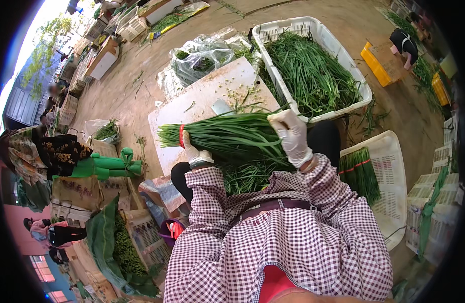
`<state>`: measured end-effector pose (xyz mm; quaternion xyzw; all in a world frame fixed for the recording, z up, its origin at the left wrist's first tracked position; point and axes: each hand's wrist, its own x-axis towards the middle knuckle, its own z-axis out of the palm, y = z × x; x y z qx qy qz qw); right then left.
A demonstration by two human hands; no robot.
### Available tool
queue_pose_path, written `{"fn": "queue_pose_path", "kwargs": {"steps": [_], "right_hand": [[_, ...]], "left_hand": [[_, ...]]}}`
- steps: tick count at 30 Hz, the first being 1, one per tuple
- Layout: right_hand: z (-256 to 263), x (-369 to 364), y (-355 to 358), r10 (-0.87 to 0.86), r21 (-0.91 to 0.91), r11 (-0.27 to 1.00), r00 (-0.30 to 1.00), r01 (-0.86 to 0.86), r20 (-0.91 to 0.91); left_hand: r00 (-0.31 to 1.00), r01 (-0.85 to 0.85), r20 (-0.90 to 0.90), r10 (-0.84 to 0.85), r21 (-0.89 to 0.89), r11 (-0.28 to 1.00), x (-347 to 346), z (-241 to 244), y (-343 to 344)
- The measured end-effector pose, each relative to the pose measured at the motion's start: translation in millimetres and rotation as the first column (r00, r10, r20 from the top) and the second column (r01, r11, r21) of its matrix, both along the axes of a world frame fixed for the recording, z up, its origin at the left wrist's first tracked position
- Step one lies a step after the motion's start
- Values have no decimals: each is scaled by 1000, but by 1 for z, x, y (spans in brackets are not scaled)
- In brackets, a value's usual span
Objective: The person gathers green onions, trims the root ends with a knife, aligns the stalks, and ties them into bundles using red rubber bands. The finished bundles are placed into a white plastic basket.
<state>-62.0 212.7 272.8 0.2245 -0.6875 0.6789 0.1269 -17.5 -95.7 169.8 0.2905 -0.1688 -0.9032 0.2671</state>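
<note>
My left hand (194, 151), in a pale glove, grips a bundle of garlic chives (232, 132) near its cut stem end. A red band (181, 135) circles the stems beside my thumb. At the leafy end, my gloved right hand (292, 138) has its fingers curled against the leaf tips; whether it pinches any leaf is unclear. Beneath the bundle lies a white board (172, 113), scattered with cut stem bits. A metal blade (221, 107) rests on the board, partly hidden by the leaves. More loose chives (251, 178) lie across my lap.
Ahead right stands a white plastic crate (363, 92) of loose chives (312, 72). A white basket (391, 181) at my right holds banded bundles (359, 170). Past the board sits a clear plastic bag (202, 57) of greens. A purple bucket (166, 231) stands left. Other people work nearby.
</note>
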Motion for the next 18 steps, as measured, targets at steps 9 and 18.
{"fn": "queue_pose_path", "kwargs": {"steps": [9,18], "right_hand": [[7,27,28,401,224,795,765,-564,504],[-45,18,-28,114,449,875,979,-180,172]], "left_hand": [[997,-71,0,71,16,997,5,15,-8],[999,-39,12,39,-14,999,2,3,-6]]}}
